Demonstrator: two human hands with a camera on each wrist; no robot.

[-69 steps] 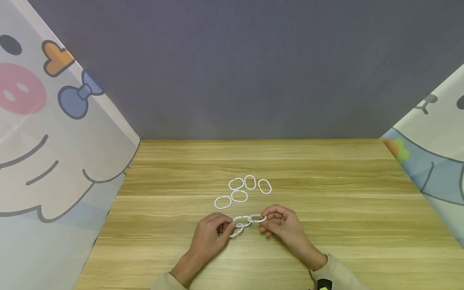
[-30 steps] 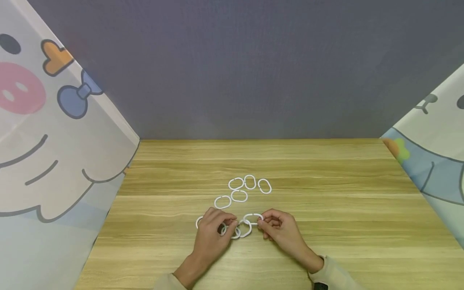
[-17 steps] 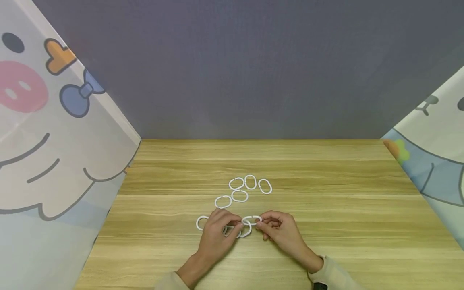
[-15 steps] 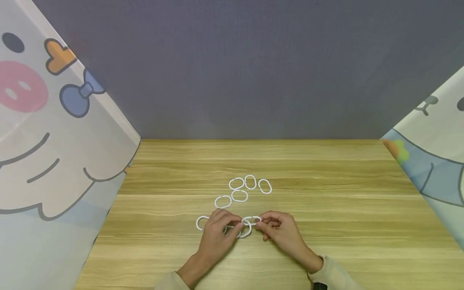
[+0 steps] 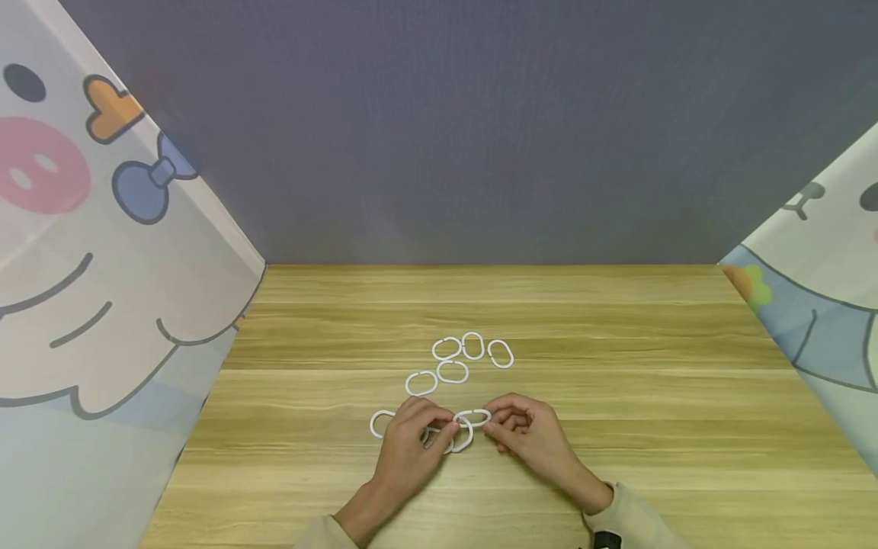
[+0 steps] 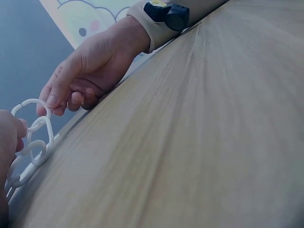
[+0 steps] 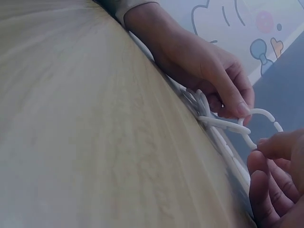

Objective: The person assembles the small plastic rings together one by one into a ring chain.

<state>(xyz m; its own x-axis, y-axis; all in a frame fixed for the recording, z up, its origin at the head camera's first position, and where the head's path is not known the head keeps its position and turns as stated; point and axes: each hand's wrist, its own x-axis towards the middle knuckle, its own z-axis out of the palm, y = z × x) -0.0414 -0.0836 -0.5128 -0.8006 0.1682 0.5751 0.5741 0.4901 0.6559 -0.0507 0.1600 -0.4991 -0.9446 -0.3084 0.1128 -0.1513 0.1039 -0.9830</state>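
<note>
A white plastic chain link (image 5: 482,412) with a small gap in its side spans the space between both hands. My left hand (image 5: 414,441) pinches its left end between thumb and forefinger, as the right wrist view also shows. At its other end, my right hand (image 5: 527,431) pinches it, the remaining fingers curled below. Through this link hangs a second link (image 7: 223,124), joined to more links (image 6: 35,159) that trail down to the table under my left hand. One link (image 5: 374,424) of that chain pokes out left of the hand; the hand hides part of the chain.
Several loose white links (image 5: 453,381) lie beyond the hands on the wooden table (image 5: 652,381). A grey panel (image 5: 480,152) rises at the back, and cartoon-printed panels (image 5: 171,290) stand at both sides.
Over the last two seconds the linked chain shifted left under my left hand, so one link now shows on its far side. My hands drew closer together, both ending on the right-hand link.
</note>
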